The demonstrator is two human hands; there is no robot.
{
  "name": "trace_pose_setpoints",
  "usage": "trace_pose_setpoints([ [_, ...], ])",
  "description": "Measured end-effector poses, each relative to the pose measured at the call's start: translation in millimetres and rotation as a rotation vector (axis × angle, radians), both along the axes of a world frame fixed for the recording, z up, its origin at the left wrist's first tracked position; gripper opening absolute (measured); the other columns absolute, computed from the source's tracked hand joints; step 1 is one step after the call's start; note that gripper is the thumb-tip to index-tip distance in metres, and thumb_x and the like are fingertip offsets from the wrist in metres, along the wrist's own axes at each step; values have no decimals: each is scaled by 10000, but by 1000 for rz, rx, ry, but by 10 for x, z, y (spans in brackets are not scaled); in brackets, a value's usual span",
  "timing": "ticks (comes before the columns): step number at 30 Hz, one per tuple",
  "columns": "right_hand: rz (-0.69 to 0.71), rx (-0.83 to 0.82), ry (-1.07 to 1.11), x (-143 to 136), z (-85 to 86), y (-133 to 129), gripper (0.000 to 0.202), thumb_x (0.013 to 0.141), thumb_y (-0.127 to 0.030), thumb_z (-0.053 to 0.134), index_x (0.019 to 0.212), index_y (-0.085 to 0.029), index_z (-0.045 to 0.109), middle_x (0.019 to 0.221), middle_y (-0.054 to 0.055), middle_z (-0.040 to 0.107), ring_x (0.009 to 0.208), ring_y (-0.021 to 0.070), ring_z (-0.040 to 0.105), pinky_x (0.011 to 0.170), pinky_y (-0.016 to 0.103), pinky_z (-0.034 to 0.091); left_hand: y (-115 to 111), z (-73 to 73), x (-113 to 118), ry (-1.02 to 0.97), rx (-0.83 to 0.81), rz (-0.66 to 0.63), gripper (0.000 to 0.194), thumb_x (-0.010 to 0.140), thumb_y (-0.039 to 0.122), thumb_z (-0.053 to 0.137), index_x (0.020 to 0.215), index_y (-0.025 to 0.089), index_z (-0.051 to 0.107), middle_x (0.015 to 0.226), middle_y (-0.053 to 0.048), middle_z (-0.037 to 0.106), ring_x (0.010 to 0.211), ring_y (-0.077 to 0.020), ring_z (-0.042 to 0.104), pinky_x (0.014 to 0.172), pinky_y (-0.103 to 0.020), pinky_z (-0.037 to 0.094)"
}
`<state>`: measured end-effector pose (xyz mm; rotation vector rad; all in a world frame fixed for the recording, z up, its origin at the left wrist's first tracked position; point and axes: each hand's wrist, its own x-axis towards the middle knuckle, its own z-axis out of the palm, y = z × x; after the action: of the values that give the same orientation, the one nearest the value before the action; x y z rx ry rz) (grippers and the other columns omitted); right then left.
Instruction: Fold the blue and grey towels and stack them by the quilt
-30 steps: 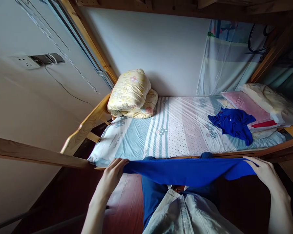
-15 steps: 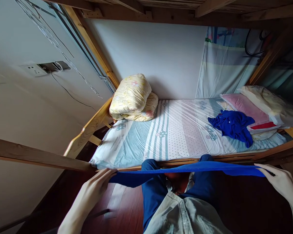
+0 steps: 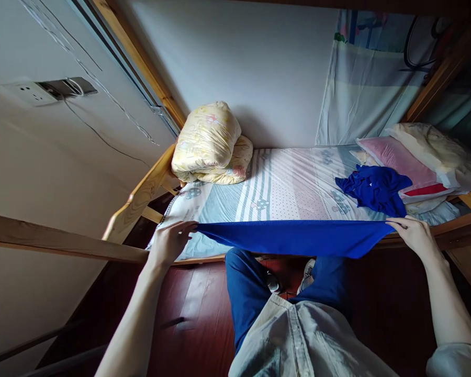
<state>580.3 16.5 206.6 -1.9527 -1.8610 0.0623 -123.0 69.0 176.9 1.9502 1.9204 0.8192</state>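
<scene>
A blue cloth (image 3: pixel 294 238) hangs stretched between my two hands, its upper edge almost straight, above my knees and the near edge of the bed. My left hand (image 3: pixel 171 241) pinches its left corner, and my right hand (image 3: pixel 412 235) pinches the right corner. Below its top edge the fabric droops, lowest toward the right. On the bed behind it, a crumpled blue garment (image 3: pixel 374 188) lies near the pillows, apart from the cloth I hold.
A folded yellow quilt (image 3: pixel 210 144) sits at the bed's left end. Pink and cream pillows (image 3: pixel 398 159) are piled at the right. A patterned sheet (image 3: pixel 286 193) covers the mattress. Wooden rails (image 3: pixel 63 238) flank the bed; a wall socket (image 3: pixel 33 94) with cables is at left.
Both hands have moved up and forward toward the bed and slightly closer together, carrying the cloth. More of its face now hangs in view. The view has tilted downward.
</scene>
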Motion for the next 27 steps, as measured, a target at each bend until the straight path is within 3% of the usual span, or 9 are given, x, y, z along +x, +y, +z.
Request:
trace_pose_setpoints([
  [4,-54,-202,239,83,-216,-89,418,899,-559,643,933,-210,871,540,49,690,587,231,718,652,330,595,-99,-221,-122,-57,-113,-106,370,840,480,531,854,208,782,816,-86,811,697,-235,767,653,-329,641],
  [7,-58,-269,478,141,-425,-109,417,836,-582,696,853,-194,847,661,85,766,662,276,778,677,387,653,-76,-399,-224,-85,-241,-165,384,815,504,546,803,210,793,771,-101,804,705,-258,779,664,-338,642],
  [10,-34,-310,572,216,-572,17,386,772,-556,759,815,-179,830,749,117,801,762,312,810,764,429,682,104,-570,-300,-98,-329,-160,379,776,533,590,798,218,800,738,-93,797,687,-267,779,667,-343,641],
  [14,-13,-437,546,255,-658,488,300,728,-460,801,813,-174,829,732,111,802,776,329,814,753,427,689,548,-750,-267,-46,-344,-166,334,770,464,576,801,222,804,680,-57,781,664,-257,767,682,-338,633],
  [18,-13,-482,455,77,-740,1158,161,762,-344,784,766,-186,813,730,104,802,763,309,814,747,401,681,1101,-831,-8,99,-289,-183,254,772,288,548,763,218,792,662,-44,776,659,-231,750,698,-295,604],
  [22,-31,-420,336,-164,-781,1733,138,826,-300,748,783,-183,807,831,140,824,869,304,817,788,366,654,1637,-786,242,156,-172,-140,242,794,160,532,722,165,764,742,-72,799,762,-235,778,787,-308,609],
  [27,-74,-209,233,-280,-780,2083,201,933,-230,613,936,-192,810,1172,141,808,1065,266,785,978,350,598,2090,-702,212,129,-15,-101,331,926,151,451,911,61,770,984,-54,820,1000,-180,769,1025,-322,573],
])
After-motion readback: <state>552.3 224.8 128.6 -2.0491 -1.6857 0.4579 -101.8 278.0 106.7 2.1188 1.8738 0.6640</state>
